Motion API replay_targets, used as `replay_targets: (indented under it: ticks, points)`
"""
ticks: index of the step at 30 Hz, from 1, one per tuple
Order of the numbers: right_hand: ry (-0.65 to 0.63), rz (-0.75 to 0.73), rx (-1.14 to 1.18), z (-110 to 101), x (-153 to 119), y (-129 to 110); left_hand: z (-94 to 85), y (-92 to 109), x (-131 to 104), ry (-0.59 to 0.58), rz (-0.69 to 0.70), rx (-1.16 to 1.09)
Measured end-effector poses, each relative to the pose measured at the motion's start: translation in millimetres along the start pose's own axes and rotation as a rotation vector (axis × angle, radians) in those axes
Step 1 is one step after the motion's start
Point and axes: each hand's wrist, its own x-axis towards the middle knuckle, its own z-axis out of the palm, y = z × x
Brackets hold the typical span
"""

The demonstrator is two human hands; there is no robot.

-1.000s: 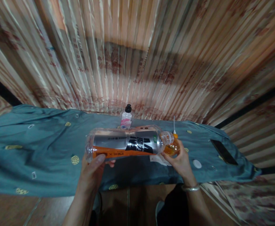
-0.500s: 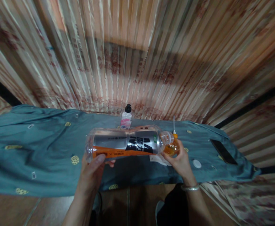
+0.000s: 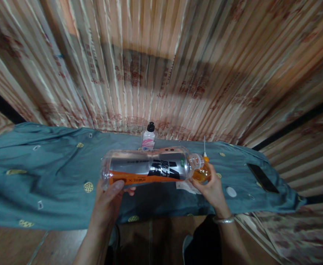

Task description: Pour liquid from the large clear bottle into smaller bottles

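My left hand [image 3: 110,197] grips the base end of a large clear plastic drink bottle [image 3: 139,167] with a silver, black and orange label. The bottle lies almost level, its uncapped mouth pointing right. At that mouth, my right hand [image 3: 209,187] has its fingers around a small clear container [image 3: 202,173] holding amber liquid. Part of this container is hidden behind the bottle neck and my fingers. Just behind it are an orange piece and a white nozzle with a thin tube [image 3: 204,147]; I cannot tell what they stand on.
A small bottle with a black cap and pink label [image 3: 148,140] stands at the back. A white paper or packet [image 3: 186,186] lies below the bottle neck. To the right are a white round cap [image 3: 231,191] and a dark phone [image 3: 262,178] on the green cloth [image 3: 59,176]. Pleated curtain [image 3: 150,73] hangs behind.
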Motion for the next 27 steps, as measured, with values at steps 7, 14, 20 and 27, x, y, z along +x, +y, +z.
replay_targets:
  ticks: [7, 14, 20, 27]
  points:
    - [0.02, -0.026, -0.032, 0, 0, 2, 1.4, 0, 1, -0.008, 0.028, -0.009]
    - [0.014, -0.019, -0.015, 0, 0, 1, -4.2, -2, 0, 0.001, 0.011, -0.01]
    - [0.017, 0.0, 0.0, 0, 0, 2, 3.2, 1, 0, 0.014, 0.02, 0.005]
    - [0.019, 0.005, -0.004, 0, 1, 0, 5.2, 2, 1, 0.027, 0.041, 0.004]
